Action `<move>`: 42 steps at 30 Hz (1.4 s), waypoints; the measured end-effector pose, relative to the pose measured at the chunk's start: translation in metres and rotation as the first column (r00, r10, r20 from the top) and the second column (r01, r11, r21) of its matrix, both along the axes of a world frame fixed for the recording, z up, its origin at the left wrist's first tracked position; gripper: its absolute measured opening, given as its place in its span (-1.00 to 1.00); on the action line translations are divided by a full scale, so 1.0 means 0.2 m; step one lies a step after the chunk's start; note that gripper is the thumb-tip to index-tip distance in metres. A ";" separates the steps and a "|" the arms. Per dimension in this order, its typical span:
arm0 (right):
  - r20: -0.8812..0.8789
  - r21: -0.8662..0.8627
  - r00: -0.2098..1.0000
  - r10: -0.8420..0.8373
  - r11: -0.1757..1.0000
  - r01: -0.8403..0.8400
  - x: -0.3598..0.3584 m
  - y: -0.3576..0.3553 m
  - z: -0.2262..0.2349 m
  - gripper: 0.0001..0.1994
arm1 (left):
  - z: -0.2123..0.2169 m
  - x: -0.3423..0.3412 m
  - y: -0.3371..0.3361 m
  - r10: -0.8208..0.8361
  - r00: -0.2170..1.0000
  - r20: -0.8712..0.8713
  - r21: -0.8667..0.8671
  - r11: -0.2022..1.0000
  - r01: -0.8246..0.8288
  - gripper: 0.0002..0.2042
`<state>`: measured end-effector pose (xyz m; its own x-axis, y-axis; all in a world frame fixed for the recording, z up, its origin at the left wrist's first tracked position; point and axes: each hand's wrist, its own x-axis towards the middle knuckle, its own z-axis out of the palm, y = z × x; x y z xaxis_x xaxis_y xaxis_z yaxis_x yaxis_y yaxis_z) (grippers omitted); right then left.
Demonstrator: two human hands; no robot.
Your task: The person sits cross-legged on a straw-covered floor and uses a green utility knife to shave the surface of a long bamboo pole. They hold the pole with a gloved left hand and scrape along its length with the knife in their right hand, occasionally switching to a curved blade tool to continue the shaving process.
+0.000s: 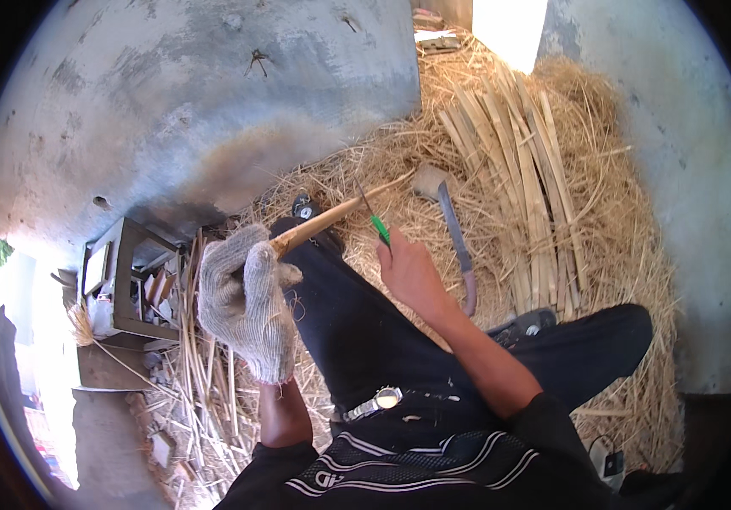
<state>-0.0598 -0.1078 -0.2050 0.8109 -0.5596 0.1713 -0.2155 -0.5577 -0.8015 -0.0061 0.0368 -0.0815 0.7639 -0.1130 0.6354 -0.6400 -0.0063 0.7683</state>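
Observation:
My left hand [251,297], in a grey knitted glove, is closed round the near end of a pale bamboo strip [321,224]. The strip points away to the upper right over my leg and narrows toward its far end. In my bare right hand [416,274] is a knife with a green handle [380,229]. Its thin blade [364,197] rises from the fist and crosses or lies close beside the strip; whether they touch I cannot tell. A large cleaver-like knife [454,228] with a brown handle lies beyond my right hand, its tip by a block [430,181].
Several split bamboo strips [528,170] lie in a bundle on shavings [612,212] to the right. On the left stands a wooden frame box [132,280] filled with scraps, near long thin sticks [198,340]. Grey walls [212,93] enclose the spot. My legs [365,314] are bent in front.

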 end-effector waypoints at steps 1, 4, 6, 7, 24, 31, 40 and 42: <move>0.042 -0.032 0.999 0.018 0.999 -0.017 0.01 0.00 0.03 -0.77 | 0.00 0.01 0.00 -0.018 1.000 0.021 -0.015 1.000 0.019 -0.87; 0.244 0.003 0.957 0.157 0.987 -0.162 -0.03 0.15 0.25 -0.77 | -0.02 0.01 0.01 0.023 1.000 0.019 0.021 1.000 -0.023 -0.88; 0.217 -0.025 0.973 0.071 0.997 -0.068 -0.01 0.15 0.21 -0.77 | -0.05 0.02 0.01 0.022 0.995 0.099 0.097 0.995 -0.031 -0.88; 0.163 -0.064 0.987 0.011 0.998 -0.001 0.05 0.08 0.10 -0.77 | -0.01 0.02 0.00 0.012 0.990 0.140 0.094 0.995 -0.025 -0.87; 0.094 -0.002 0.993 0.068 0.998 -0.068 0.03 0.03 0.07 -0.68 | -0.03 0.02 0.03 0.061 0.998 -0.015 -0.016 0.998 -0.061 -0.85; -0.090 -0.087 0.983 -0.161 0.984 0.153 0.13 -0.13 -0.39 -0.69 | -0.02 0.03 -0.02 0.051 0.996 -0.067 -0.016 0.998 -0.053 -0.83; -0.071 0.176 0.994 -0.078 0.980 0.089 -0.01 -0.15 -0.21 -0.66 | 0.06 0.12 -0.11 -0.053 0.993 0.107 0.023 0.998 0.051 -0.65; 0.051 0.232 0.998 -0.028 0.973 0.016 -0.08 -0.08 0.03 -0.68 | 0.10 0.19 -0.07 0.281 0.794 0.539 -0.206 0.958 -0.199 -0.62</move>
<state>-0.0765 -0.1242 -0.1998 0.7910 -0.6068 0.0784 -0.1785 -0.3514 -0.9190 0.0317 0.0225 -0.0616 0.2644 0.1418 0.9539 -0.9482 -0.1424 0.2840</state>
